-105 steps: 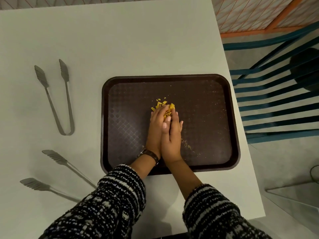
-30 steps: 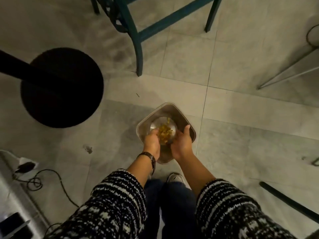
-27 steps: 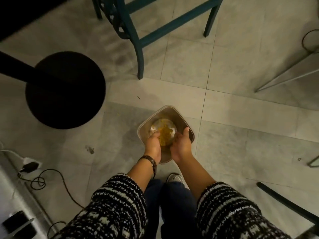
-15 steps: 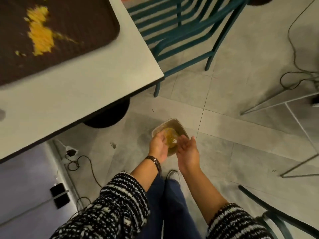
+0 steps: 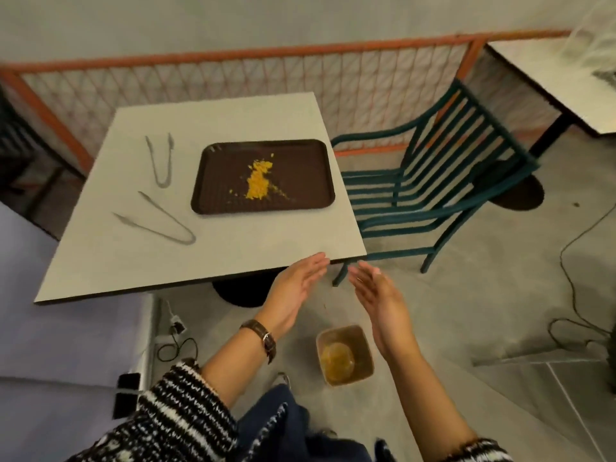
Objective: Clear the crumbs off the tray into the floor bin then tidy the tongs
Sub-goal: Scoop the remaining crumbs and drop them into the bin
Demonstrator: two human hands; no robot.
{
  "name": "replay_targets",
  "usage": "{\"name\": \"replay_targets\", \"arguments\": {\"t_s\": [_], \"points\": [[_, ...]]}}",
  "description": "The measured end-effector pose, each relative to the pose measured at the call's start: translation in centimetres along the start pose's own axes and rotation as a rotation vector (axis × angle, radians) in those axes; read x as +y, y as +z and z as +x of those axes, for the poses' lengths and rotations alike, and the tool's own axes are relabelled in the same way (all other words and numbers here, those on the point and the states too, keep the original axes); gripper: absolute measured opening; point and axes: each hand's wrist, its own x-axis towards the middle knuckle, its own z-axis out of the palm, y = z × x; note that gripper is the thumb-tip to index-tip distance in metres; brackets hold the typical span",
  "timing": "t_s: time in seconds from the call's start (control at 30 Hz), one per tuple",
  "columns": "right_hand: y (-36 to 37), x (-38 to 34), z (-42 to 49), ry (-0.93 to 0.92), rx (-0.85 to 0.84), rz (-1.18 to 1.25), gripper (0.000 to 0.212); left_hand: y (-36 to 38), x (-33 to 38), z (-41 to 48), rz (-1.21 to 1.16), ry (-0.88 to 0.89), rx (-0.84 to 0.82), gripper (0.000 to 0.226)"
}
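A dark brown tray lies on the grey table, with a heap of yellow crumbs in its middle. Two metal tongs rest left of it: one pair further back, the other pair nearer me. On the floor below stands a small tan bin with yellow crumbs at its bottom. My left hand and my right hand are raised above the floor near the table's near right corner, palms facing each other, fingers straight, holding nothing.
A teal slatted chair stands right of the table. An orange mesh railing runs behind. Cables and a plug lie on the floor at the left, another cable at the right. A second table is at the far right.
My hands have lifted away from the bin, where they dropped crumbs, and moved up towards the table's edge. My view has swung up from the floor to the table.
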Motion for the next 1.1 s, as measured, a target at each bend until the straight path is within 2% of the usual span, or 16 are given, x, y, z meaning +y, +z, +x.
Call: {"name": "replay_targets", "arguments": {"t_s": [0.13, 0.4, 0.67, 0.8, 0.97, 1.1], "points": [[4.4, -0.6, 2.4, -0.082, -0.091, -0.179, 0.032, -3.6, 2.4, 0.0, -0.024, 0.049, 0.096, 0.038], [13.8, 2.3, 10.8, -0.028, -0.199, -0.43, 0.021, -12.9, 4.8, 6.9, -0.056, 0.044, 0.302, 0.033], [19.5, 4.3, 23.1, 0.008, -0.054, -0.778, 0.037, -21.7, 8.0, 19.5, 0.138, -0.005, 0.45, 0.033], [19.8, 5.6, 28.0, 0.032, -0.048, -0.987, 0.053, -24.8, 8.5, 24.2, 0.345, 0.005, 0.441, 0.038], [19.7, 6.8, 32.9, 0.115, -0.02, -1.277, 0.065, -26.5, 7.9, 27.5, 0.433, 0.009, 0.405, 0.042], [21.0, 8.5, 35.7, 0.199, 0.11, -1.491, 0.076, -27.5, 6.1, 28.7, 0.553, -0.006, 0.362, 0.054]]}}
